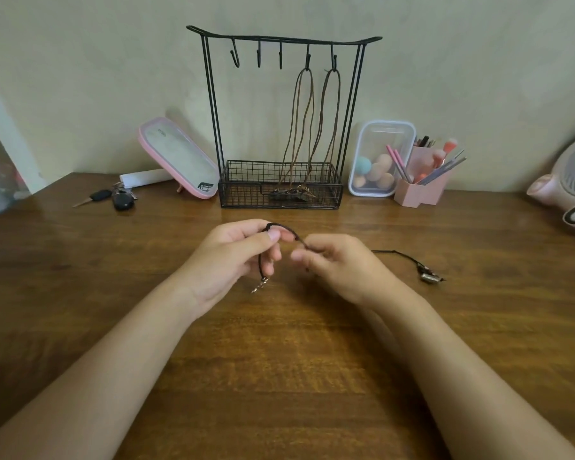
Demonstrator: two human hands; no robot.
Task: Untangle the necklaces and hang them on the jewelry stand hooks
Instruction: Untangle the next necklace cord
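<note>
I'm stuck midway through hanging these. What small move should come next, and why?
Probably lift the black cord necklace off the table and straighten it. Left hand and right hand both pinch it, its pendant lies on the wood, and three hooks, such as the leftmost hook, are free.

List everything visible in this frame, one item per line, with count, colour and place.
jewelry stand: 1, black wire, back centre against the wall
hooks: 5, black, on the stand's top bar; left three bare
hung necklaces: 2, brown cord, on the right two hooks
black cord necklace: 1, held between both hands
pendant: 1, dark metal, on the table right of the hands
mirror: 1, pink frame, left of stand
keys: 1 bunch, black, far left
sponge box: 1, clear, right of stand
brush holder: 1, pink
fan: 1, pink, right edge
table: 1, brown wood
left hand: pinching cord
right hand: pinching cord
</note>
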